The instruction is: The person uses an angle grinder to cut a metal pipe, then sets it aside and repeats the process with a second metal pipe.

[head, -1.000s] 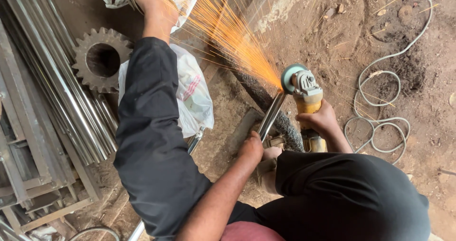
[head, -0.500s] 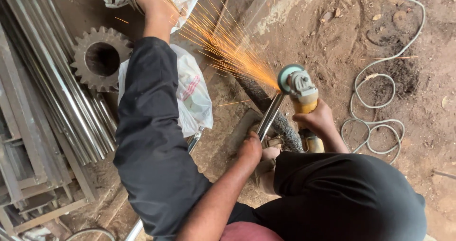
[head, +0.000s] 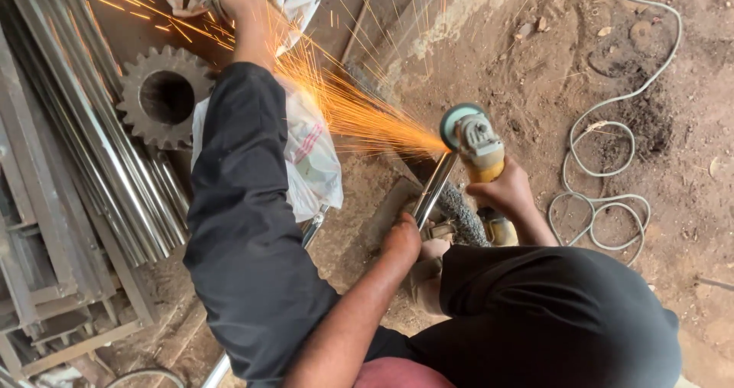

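1. Two hands are working: the right hand [head: 506, 191] is gripping the yellow angle grinder [head: 475, 145], and the left hand [head: 404, 237] is clamping the shiny steel tube [head: 433, 191] low over the dirt floor [head: 535, 74].
2. Sparks [head: 359, 113] are spraying wider and further left than a second ago, so the disc is biting harder.
3. Nearby, a plastic bag [head: 312, 166], gear [head: 163, 96] and the outstretched leg [head: 245, 227] are lying in their path; white cable [head: 604, 204] is coiling to the right.
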